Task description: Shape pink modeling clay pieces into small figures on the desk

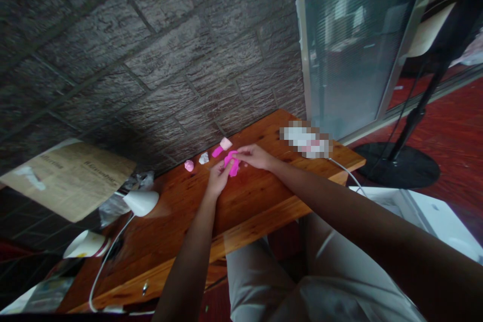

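Over the wooden table, my left hand (219, 177) pinches a flattened, bright pink piece of modelling clay (234, 167) from the left. My right hand (254, 156) has its fingertips closed on the upper right edge of the same piece. Just beyond the hands lie a magenta lump (218, 151) and a pale pink block (226, 143), touching each other. To their left sit a white crumpled lump (204, 158) and a small pink lump (189, 165). Small pinkish bits show beside the clay, too small to make out.
The wooden table (256, 201) stands against a grey stone wall (211, 55). A white lamp (145, 203), its cord, and a brown paper bag (75, 176) are on the left. A blurred-out object (306, 140) lies at the right end, near a black stand (400, 161).
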{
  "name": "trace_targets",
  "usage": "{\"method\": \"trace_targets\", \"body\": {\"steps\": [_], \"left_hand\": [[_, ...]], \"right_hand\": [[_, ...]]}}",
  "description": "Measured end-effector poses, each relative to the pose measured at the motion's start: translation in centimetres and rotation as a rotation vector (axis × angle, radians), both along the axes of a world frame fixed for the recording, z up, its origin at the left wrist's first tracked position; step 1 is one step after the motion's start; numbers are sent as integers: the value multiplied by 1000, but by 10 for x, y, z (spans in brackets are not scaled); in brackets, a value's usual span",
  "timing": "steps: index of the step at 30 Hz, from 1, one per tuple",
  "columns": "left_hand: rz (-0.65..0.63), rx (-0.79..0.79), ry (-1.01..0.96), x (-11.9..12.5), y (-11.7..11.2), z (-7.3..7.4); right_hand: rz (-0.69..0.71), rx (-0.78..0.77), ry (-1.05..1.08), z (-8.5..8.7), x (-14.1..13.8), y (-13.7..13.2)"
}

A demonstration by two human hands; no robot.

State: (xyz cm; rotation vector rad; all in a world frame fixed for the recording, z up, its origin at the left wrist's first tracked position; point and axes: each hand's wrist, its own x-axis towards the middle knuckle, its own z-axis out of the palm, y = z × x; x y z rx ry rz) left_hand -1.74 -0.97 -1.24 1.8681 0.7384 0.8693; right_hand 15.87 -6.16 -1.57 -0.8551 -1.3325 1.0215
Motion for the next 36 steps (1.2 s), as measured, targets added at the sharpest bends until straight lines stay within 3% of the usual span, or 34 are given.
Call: {"method": "trace_targets", "body": {"steps": [36], "left_hand": [[-28,-76,104,-1,-4,5]], "right_hand": [[7,-8,3,4,1,-5]]}}
